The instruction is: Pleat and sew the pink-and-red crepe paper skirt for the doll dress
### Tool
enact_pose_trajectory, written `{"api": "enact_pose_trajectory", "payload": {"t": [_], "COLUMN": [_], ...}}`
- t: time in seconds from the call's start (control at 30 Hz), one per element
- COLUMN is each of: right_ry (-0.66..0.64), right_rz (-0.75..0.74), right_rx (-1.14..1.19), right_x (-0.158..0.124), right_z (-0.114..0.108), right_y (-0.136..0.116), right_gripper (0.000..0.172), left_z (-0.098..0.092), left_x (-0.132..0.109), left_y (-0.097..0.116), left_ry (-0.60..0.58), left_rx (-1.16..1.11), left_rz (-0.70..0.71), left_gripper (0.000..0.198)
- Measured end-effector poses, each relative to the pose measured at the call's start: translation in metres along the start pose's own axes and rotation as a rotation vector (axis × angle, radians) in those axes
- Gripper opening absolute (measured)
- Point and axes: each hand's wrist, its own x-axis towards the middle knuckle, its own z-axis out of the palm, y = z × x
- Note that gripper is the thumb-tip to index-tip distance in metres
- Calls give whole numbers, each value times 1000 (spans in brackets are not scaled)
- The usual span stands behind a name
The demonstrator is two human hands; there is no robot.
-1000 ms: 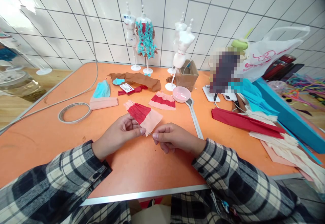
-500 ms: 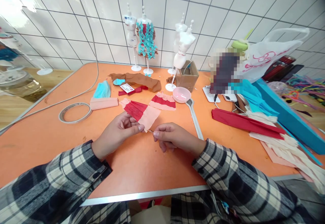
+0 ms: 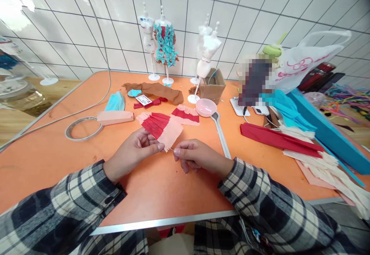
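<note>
On the left of the orange tabletop (image 3: 49, 166), a roll of tape (image 3: 86, 137) lies flat, with a folded pale-pink paper strip (image 3: 117, 118) at its right edge and a blue paper piece (image 3: 115, 102) just behind that. Next comes the left hand (image 3: 135, 152), pinching between thumb and fingers the near end of a pleated red-and-pink crepe-paper piece (image 3: 171, 132), which sits between the two hands. Behind it stands a dress-form mannequin (image 3: 165, 46) covered in turquoise bows. Right of the held piece lies another red-and-pink piece (image 3: 185, 115). The right hand (image 3: 198, 156) grips a thin implement (image 3: 172, 149) at the paper's corner; I can't tell what it is. Farther right are a pink bowl (image 3: 206, 108), then a red crepe-paper strip (image 3: 279, 139).
</note>
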Motion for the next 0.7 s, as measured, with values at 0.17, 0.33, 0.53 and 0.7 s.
{"api": "enact_pose_trajectory", "payload": {"t": [0.17,0.33,0.53,0.7], "right_ry": [-3,0,-13,-13], "right_rz": [3,-4,1,3], "right_rx": [17,11,18,12], "right_x": [0,0,1,0], "right_z": [0,0,0,0], "right_y": [0,0,2,0], "right_gripper": [34,33,35,36], "left_z": [1,1,1,1], "left_x": [0,0,1,1], "left_y": [0,-1,-1,-1], "left_ry": [3,1,-22,-22], "left_rx": [-4,-14,-29,-44], "left_rz": [0,-1,11,6], "left_gripper": [29,28,29,30]}}
